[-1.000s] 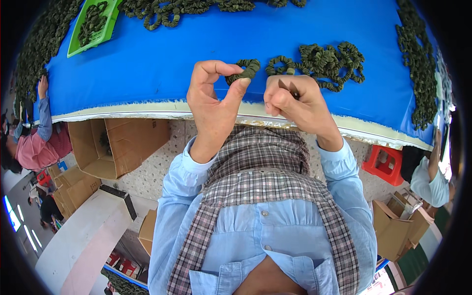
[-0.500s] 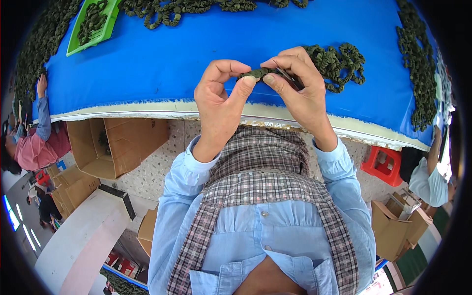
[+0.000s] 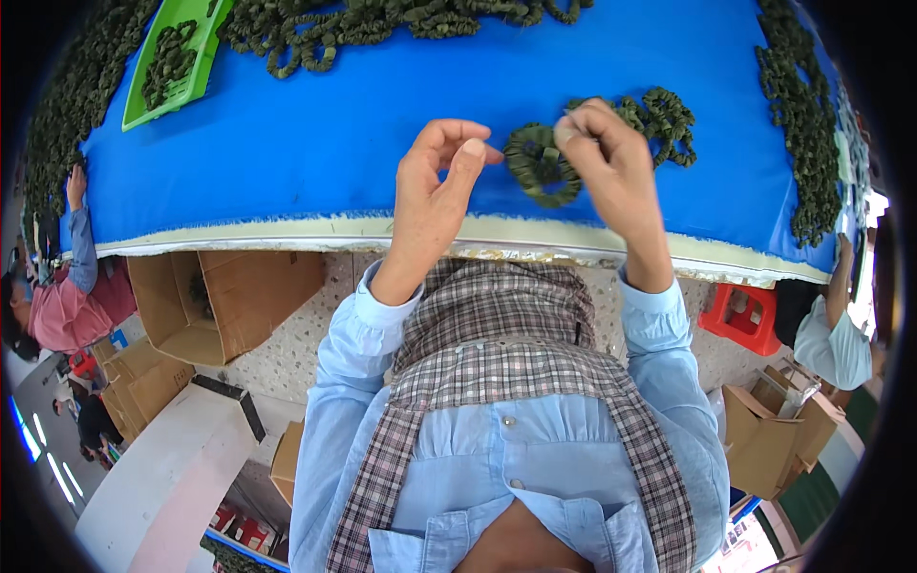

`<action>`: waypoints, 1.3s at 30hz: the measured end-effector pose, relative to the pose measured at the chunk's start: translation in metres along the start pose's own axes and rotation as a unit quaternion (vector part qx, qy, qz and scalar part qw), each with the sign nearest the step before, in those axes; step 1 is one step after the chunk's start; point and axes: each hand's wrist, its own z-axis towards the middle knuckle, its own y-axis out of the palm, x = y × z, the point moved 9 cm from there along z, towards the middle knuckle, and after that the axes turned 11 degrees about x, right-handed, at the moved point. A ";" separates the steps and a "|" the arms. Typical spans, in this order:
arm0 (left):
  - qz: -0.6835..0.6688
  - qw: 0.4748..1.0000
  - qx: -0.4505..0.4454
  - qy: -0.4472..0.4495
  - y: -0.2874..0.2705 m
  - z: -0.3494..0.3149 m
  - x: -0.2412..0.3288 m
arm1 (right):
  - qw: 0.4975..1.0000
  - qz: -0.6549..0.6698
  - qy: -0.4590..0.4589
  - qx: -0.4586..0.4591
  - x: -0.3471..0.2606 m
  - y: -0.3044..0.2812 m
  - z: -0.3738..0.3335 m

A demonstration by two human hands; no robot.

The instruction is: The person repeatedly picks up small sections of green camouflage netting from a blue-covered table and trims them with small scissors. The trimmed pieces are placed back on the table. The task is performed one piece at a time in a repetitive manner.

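Note:
A dark green fabric scrunchie [image 3: 542,194] shows as a round ring between my hands, over the blue cloth. My right hand [image 3: 616,167] is closed at the scrunchie's upper right edge, its fingertips pinched together and somewhat blurred. Whether a small tool sits in that palm cannot be made out. Just left of the ring, my left hand [image 3: 437,177] has thumb and fingers apart with nothing between them. Behind my right hand lies a small group of similar scrunchies [image 3: 671,124], partly covered by it.
More green scrunchies [image 3: 382,24] are heaped along the far side, with another heap [image 3: 802,124] at the right. A green plastic basket [image 3: 196,81] holds some. Below the table edge stand a cardboard box [image 3: 258,296] and a red stool [image 3: 740,320]. A co-worker's hand [image 3: 75,186] rests far left.
The scrunchie, earlier pinched between both hands, now spreads open as a ring. My left hand has let go of it. My right hand has turned and shifted slightly right.

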 end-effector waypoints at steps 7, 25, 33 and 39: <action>0.139 0.971 0.111 0.161 -0.053 -0.032 0.011 | 0.962 -0.226 -0.038 0.148 0.027 -0.087 0.018; 0.176 0.887 0.229 -0.359 -0.276 -0.215 -0.351 | 0.890 -0.282 -0.165 0.319 0.053 -0.147 -0.071; 0.206 0.861 0.188 -0.426 -0.264 -0.206 -0.351 | 0.886 -0.267 -0.375 -0.048 -0.024 0.035 -0.056; 0.237 0.866 0.160 -0.410 -0.245 -0.141 -0.329 | 0.830 -0.379 -0.408 -0.033 0.008 0.052 -0.025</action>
